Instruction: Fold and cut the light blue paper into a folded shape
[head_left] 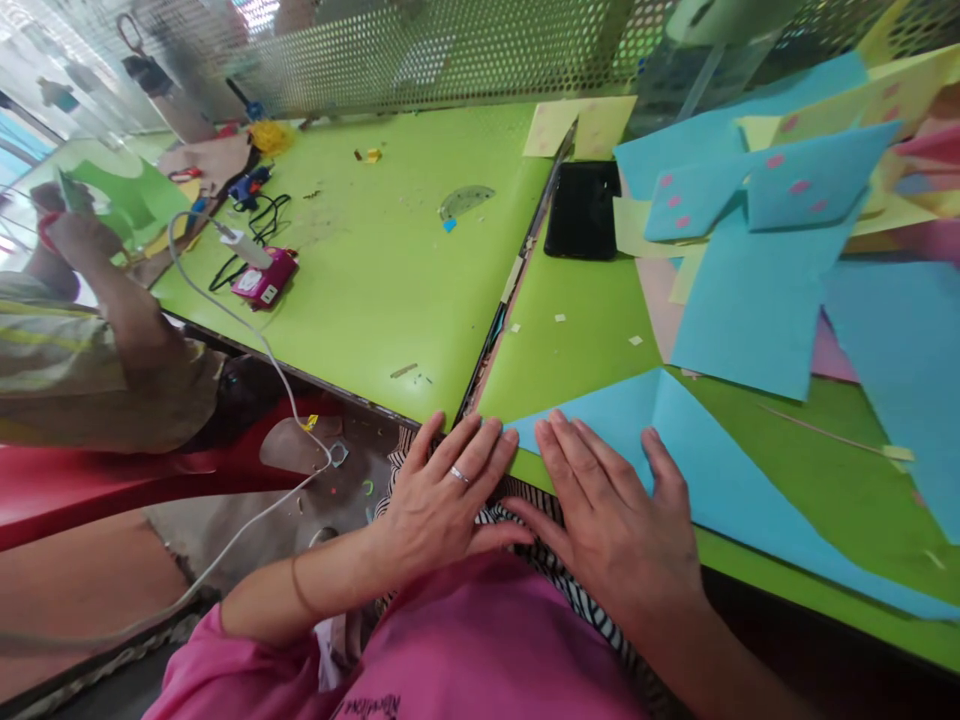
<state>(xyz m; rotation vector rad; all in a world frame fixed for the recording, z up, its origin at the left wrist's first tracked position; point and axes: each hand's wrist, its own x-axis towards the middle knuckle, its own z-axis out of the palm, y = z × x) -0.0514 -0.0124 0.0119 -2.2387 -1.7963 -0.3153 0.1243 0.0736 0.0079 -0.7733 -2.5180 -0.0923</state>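
A pink shirt point(495, 650) is nearest. Right hand point(622, 520) rests on blue paper point(724, 485), left hand point(442, 500) beside it; all fingers slightly spread.

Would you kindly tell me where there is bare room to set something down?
Mostly on the left table, between the pink socket box, the protractor and the seam, a few scraps aside. A smaller, scrap-dotted patch lies between the black phone and the long blue sheet. The far right is crowded with overlapping papers.

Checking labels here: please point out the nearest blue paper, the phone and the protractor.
Nearest blue paper point(720, 480), head view, its broad middle.
Phone point(583, 212), head view, dark face.
Protractor point(466, 202), head view, clear plate.
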